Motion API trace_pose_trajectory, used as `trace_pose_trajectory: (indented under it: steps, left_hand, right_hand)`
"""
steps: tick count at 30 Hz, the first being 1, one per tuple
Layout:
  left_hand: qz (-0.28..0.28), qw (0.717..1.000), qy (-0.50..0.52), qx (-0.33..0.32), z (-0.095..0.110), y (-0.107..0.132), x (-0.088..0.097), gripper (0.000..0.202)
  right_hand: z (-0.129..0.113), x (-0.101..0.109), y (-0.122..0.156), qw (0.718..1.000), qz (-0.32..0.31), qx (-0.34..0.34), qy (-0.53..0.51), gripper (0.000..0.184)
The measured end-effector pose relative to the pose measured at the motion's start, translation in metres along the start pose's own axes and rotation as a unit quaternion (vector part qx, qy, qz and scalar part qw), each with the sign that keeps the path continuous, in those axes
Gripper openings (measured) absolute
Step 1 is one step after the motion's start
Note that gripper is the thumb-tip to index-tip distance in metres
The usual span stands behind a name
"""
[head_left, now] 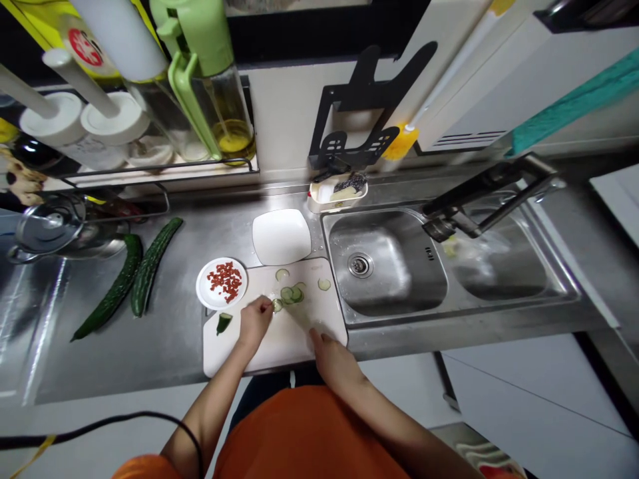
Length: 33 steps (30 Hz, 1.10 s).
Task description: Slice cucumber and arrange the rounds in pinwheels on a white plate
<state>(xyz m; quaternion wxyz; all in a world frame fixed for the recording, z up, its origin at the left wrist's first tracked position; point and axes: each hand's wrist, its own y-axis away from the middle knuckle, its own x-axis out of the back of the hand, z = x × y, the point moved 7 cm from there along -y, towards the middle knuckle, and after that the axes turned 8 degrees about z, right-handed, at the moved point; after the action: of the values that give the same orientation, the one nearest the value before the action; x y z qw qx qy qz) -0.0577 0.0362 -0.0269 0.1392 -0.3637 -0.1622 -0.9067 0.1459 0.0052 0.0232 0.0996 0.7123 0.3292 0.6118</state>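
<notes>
My left hand is over the middle of the white cutting board, its fingertips closed at a pale green cucumber slice. Closed around the handle of a knife, my right hand is at the board's right front. The knife blade is blurred and points toward the left fingertips; its handle is mostly covered by the hand. Several thin cucumber slices lie behind the blade, and a single slice rests farther right. To the left of my left hand sits a dark green cucumber end.
A white plate of chopped red pieces touches the board's back left. Behind the board is a white square plate. Two whole cucumbers lie left, near a steel pot. A double sink with a dark faucet is right.
</notes>
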Motion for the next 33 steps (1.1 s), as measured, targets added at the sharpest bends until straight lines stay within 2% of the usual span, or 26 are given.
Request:
trace_pose_trajectory:
  steps: [6,16,25,33]
  left_hand:
    - [-0.005,1.0,-0.01,0.015,-0.005,-0.003,-0.003,0.017]
    - [-0.009,1.0,-0.02,0.019,-0.003,-0.005,-0.002,0.017]
    - [-0.016,0.999,-0.032,0.029,-0.003,-0.006,-0.002,0.017]
    - [-0.024,0.999,-0.025,0.031,0.0,-0.006,-0.001,0.017]
  right_hand:
    - [-0.015,0.01,-0.004,1.0,-0.017,-0.011,0.006,0.045]
    - [-0.019,0.008,-0.002,1.0,-0.024,-0.019,-0.004,0.046]
    - [-0.026,0.012,-0.002,0.996,-0.067,-0.048,-0.028,0.044]
    - [-0.017,0.01,0.008,0.994,-0.082,-0.063,-0.043,0.045]
